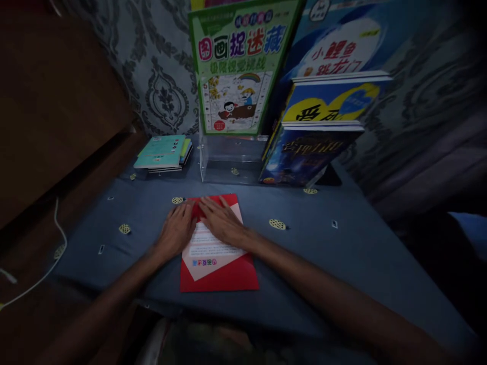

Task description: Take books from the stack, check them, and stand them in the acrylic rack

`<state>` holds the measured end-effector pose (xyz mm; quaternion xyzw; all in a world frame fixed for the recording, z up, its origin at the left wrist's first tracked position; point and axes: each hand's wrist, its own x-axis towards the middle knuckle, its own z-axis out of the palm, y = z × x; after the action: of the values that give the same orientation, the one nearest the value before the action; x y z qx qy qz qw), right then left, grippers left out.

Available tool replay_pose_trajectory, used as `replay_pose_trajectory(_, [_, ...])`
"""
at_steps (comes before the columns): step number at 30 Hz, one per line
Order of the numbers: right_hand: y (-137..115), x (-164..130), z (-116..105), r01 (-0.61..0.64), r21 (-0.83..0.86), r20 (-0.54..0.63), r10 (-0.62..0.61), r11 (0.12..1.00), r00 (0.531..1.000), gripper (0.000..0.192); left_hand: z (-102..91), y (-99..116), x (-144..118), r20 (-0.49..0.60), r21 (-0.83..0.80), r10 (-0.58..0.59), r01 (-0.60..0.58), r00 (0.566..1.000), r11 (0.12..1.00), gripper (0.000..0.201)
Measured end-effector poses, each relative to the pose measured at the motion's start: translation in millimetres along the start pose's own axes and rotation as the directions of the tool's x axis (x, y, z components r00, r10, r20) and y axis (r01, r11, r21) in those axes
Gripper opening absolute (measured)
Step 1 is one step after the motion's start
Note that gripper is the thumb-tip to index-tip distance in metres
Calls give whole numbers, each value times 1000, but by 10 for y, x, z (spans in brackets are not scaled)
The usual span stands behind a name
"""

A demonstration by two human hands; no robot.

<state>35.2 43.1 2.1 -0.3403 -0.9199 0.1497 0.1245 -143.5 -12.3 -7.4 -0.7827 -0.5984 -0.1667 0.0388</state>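
Observation:
A red book (224, 278) with a pale slanted panel of printed text lies flat on the cloth-covered table, in the middle of the head view. My left hand (178, 228) rests at its upper left edge, fingers stretched forward. Across the book's upper part lies my right hand (220, 219), palm down with its fingers extended. The two hands nearly meet over the red top band. They cover part of the book's upper half, and neither grips anything.
Behind the book stands a clear acrylic stand (232, 170) holding a green picture book (236, 66) and several blue books, including a dark blue one (304, 157). A small stack of books (162, 152) sits at back left. A white cable (63, 238) hangs at the left.

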Motion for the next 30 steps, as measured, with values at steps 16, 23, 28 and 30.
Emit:
replay_pose_trajectory(16, [829,-589,-115,-136,125,-235,162,983,958,46,-81,-107,322,180,59,107,-119,978,991,44])
replay_pose_trajectory(23, [874,-568,-66,-138,117,-253,164,983,953,44,4,325,540,256,-111,327,-309,910,945,48])
replay_pose_trajectory(28, [853,-592,-89,-143,102,-237,164,984,958,44,-49,633,316,281,-231,519,-468,807,853,49])
replay_pose_trajectory(30, [848,-601,-98,-144,101,-233,164,984,958,45,-122,723,96,270,-262,570,-510,776,819,47])
